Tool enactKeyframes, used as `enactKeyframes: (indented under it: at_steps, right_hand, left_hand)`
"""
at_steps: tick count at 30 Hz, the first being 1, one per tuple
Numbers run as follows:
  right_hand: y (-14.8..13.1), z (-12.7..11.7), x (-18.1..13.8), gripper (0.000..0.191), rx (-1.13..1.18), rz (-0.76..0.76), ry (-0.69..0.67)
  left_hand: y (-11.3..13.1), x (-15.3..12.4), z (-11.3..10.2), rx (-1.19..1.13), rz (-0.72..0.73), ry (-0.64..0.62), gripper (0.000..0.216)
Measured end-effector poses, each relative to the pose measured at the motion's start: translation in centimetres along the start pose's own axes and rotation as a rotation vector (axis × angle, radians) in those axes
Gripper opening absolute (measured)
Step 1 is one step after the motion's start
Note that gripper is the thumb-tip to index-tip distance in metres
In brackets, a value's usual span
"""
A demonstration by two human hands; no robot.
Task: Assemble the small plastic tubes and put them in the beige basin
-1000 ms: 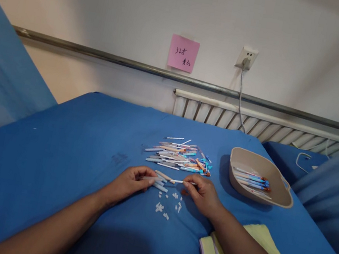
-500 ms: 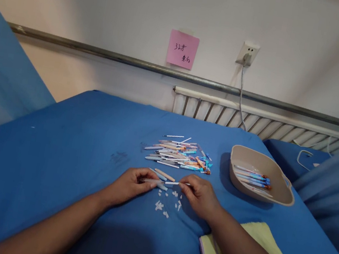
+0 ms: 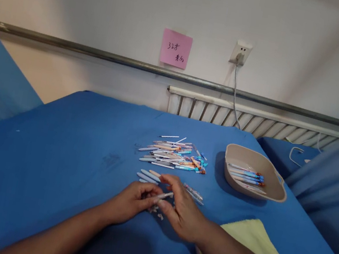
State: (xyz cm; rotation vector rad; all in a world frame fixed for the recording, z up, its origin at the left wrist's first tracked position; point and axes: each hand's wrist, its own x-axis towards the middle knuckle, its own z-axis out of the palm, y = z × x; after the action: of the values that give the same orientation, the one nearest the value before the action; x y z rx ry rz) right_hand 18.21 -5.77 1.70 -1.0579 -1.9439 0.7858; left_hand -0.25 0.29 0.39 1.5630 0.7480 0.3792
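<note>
My left hand point(image 3: 139, 198) pinches a pale pen barrel point(image 3: 164, 195), its far end pointing right. My right hand point(image 3: 185, 211) is curved round that end, thumb and fingers apart, with nothing visible held between them; whether the thumb touches the barrel I cannot tell. Small white plastic bits point(image 3: 160, 216) lie below, partly hidden by the hands. Just beyond are several loose pen barrels point(image 3: 147, 176), blue-grey and orange. To the right of these lie some clear patterned barrels point(image 3: 194, 194). Farther off is a heap of pen parts and white refills point(image 3: 171, 155).
A beige basket point(image 3: 275, 194) holding several pens stands at the right. A folded yellow cloth point(image 3: 254, 242) lies under my right forearm. Blue cloth point(image 3: 70, 149) covers the table. Behind are a radiator point(image 3: 205, 109), a metal rail point(image 3: 119, 57) and a plugged-in socket point(image 3: 240, 53).
My right hand no longer shows the white refill it pinched; its fingers have parted and moved in close to my left hand. The barrel in my left hand is tilted up. The view has shifted slightly.
</note>
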Motion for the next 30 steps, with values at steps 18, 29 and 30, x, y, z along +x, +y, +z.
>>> enactKeyframes:
  at_steps: [18, 29, 30]
  right_hand:
    - [6.4, -5.4, 0.8, 0.021, 0.182, 0.355, 0.410]
    - [6.5, -5.7, -0.6, 0.019, -0.350, 0.364, -0.034]
    - [6.5, -5.7, -0.6, 0.018, -0.357, 0.369, -0.045]
  left_hand:
    - [0.2, 0.3, -1.6, -0.311, -0.074, 0.173, 0.021]
    - [0.1, 0.2, -2.1, -0.520, -0.134, 0.195, 0.025]
    - [0.1, 0.2, -2.2, -0.530, -0.137, 0.194, 0.025]
